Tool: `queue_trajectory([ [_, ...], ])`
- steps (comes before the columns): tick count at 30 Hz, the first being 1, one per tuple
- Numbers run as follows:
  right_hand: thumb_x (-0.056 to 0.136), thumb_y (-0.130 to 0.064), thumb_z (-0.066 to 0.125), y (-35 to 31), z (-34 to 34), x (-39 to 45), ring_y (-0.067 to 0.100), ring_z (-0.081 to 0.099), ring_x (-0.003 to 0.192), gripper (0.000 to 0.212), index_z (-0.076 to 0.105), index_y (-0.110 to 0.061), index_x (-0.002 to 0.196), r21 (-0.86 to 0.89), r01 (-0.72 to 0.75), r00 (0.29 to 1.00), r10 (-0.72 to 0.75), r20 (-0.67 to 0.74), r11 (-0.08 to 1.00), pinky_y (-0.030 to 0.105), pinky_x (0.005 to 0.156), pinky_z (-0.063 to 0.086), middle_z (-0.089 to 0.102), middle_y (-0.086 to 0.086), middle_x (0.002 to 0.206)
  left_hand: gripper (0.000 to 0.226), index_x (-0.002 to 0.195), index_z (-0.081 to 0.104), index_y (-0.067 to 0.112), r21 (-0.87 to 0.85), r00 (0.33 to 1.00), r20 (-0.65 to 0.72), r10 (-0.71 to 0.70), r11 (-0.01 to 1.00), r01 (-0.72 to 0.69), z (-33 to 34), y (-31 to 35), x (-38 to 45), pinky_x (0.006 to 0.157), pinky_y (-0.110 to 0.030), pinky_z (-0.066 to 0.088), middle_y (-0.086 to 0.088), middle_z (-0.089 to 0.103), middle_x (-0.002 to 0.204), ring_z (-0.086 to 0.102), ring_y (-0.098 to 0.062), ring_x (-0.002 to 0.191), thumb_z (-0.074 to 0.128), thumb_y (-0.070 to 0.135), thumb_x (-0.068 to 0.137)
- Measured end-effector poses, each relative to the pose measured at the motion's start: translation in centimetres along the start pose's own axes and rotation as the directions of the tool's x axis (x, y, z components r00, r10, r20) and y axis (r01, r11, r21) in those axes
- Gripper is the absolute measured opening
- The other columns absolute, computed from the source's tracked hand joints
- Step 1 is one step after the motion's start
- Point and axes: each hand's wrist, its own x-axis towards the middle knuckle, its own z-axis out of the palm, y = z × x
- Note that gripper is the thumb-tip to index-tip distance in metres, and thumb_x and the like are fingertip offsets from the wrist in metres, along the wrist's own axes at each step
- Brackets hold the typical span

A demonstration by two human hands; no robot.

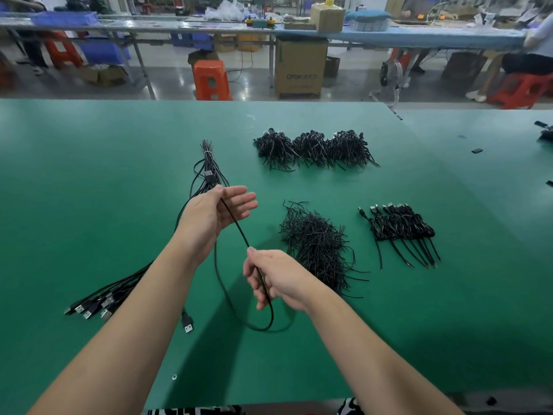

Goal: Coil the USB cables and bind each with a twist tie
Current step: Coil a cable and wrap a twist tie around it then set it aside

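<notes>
A: Item one, the working USB cable point(236, 226). Where is it sitting?

B: It is running taut between both hands above the green table point(89, 175), then looping down under the right hand point(276, 280) and trailing left to its plug point(188, 323), which is lying on the table.

A: Hand states?

B: The left hand point(217, 212) is pinching the cable at the thumb, the other fingers lying straight and spread. The right hand is gripping it, fingers curled round.

A: Remaining stock?

B: A tied bundle of uncoiled cables point(206, 169) is lying left of centre. A loose heap of twist ties point(317, 244) is sitting just right of the right hand. A row of finished coils point(401, 227) is lying further right. Three more piles point(311, 148) are resting at the far side.
</notes>
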Motion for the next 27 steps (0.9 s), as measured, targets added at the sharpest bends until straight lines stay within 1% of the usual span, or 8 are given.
queue_trajectory([
  [2, 0.105, -0.041, 0.042, -0.1, -0.2, 0.0, 0.020, 0.058, 0.049, 0.040, 0.060, -0.007, 0.091, -0.049, -0.004, 1.000, 0.004, -0.006, 0.999, 0.029, 0.052, 0.054, 0.059, 0.004, 0.064, 0.049, 0.118, 0.062, -0.002, 0.037, 1.000, -0.006, 0.005, 0.999, -0.004, -0.2, 0.0, -0.1, 0.086, -0.034, 0.058, -0.021, 0.071, 0.114, 0.069, -0.032, 0.108, 0.025, 0.028, 0.106],
  [6, 0.106, -0.038, 0.044, -1.1, -0.3, 0.6, 0.022, 0.071, 0.072, 0.034, 0.062, -0.009, 0.104, -0.040, 0.126, 0.988, -0.129, -0.085, 0.991, 0.030, 0.070, 0.059, 0.071, 0.007, 0.083, 0.042, 0.122, 0.062, 0.007, 0.180, 0.999, 0.050, 0.023, 0.983, -0.031, 0.2, -0.7, -0.8, 0.098, -0.039, 0.050, -0.010, 0.072, 0.118, 0.067, -0.024, 0.113, 0.027, 0.026, 0.108],
  [8, 0.107, -0.034, 0.043, -2.1, -0.1, 0.9, 0.019, 0.066, 0.063, 0.029, 0.062, -0.013, 0.102, -0.008, 0.185, 0.978, -0.185, -0.099, 0.983, 0.029, 0.059, 0.056, 0.070, 0.005, 0.082, 0.039, 0.126, 0.061, 0.013, 0.241, 0.995, 0.098, 0.033, 0.969, -0.056, 0.7, -1.2, -1.3, 0.098, -0.037, 0.051, -0.004, 0.070, 0.122, 0.065, -0.021, 0.116, 0.028, 0.026, 0.108],
  [10, 0.107, -0.028, 0.042, -3.0, -0.1, 1.3, 0.011, 0.050, 0.048, 0.026, 0.060, -0.013, 0.095, -0.039, 0.222, 0.965, -0.226, -0.132, 0.974, 0.022, 0.044, 0.041, 0.065, -0.001, 0.071, 0.038, 0.128, 0.060, 0.018, 0.259, 0.991, 0.129, 0.026, 0.964, -0.059, 1.0, -1.6, -1.6, 0.099, -0.034, 0.051, 0.001, 0.069, 0.125, 0.064, -0.018, 0.118, 0.030, 0.027, 0.108],
  [12, 0.106, -0.025, 0.043, -3.5, -0.2, 1.6, 0.006, 0.035, 0.042, 0.028, 0.056, -0.013, 0.084, -0.096, 0.251, 0.951, -0.264, -0.159, 0.963, 0.019, 0.042, 0.028, 0.056, -0.005, 0.062, 0.037, 0.127, 0.061, 0.020, 0.240, 0.991, 0.133, 0.011, 0.970, -0.043, 1.0, -1.8, -1.8, 0.102, -0.034, 0.048, 0.003, 0.068, 0.127, 0.062, -0.015, 0.120, 0.031, 0.028, 0.107],
  [17, 0.105, -0.022, 0.044, -3.5, -0.6, 1.3, 0.007, 0.032, 0.048, 0.039, 0.050, -0.015, 0.067, -0.304, 0.308, 0.921, -0.363, -0.141, 0.901, 0.024, 0.052, 0.027, 0.045, -0.006, 0.057, 0.044, 0.121, 0.070, 0.015, 0.173, 0.974, 0.204, -0.096, 0.983, 0.061, 0.2, -1.6, -2.1, 0.097, -0.028, 0.052, -0.008, 0.071, 0.121, 0.065, -0.019, 0.115, 0.038, 0.035, 0.099],
  [20, 0.106, -0.019, 0.043, -3.4, -0.7, 1.1, 0.004, 0.031, 0.046, 0.038, 0.051, -0.014, 0.069, -0.330, 0.322, 0.920, -0.376, -0.112, 0.887, 0.024, 0.052, 0.028, 0.043, -0.012, 0.052, 0.044, 0.119, 0.073, 0.019, 0.205, 0.959, 0.244, -0.148, 0.974, 0.098, -0.1, -1.6, -2.1, 0.091, -0.023, 0.052, -0.010, 0.072, 0.117, 0.068, -0.019, 0.108, 0.038, 0.038, 0.098],
  [27, 0.107, -0.023, 0.042, -2.6, 0.0, 1.0, 0.005, 0.030, 0.048, 0.038, 0.049, -0.021, 0.070, -0.298, 0.324, 0.927, -0.364, -0.089, 0.898, 0.024, 0.052, 0.027, 0.041, -0.010, 0.056, 0.048, 0.122, 0.066, 0.004, 0.064, 0.969, 0.193, -0.152, 0.988, 0.142, 0.5, -1.8, -2.0, 0.089, -0.025, 0.054, -0.016, 0.068, 0.123, 0.062, -0.024, 0.121, 0.036, 0.029, 0.094],
])
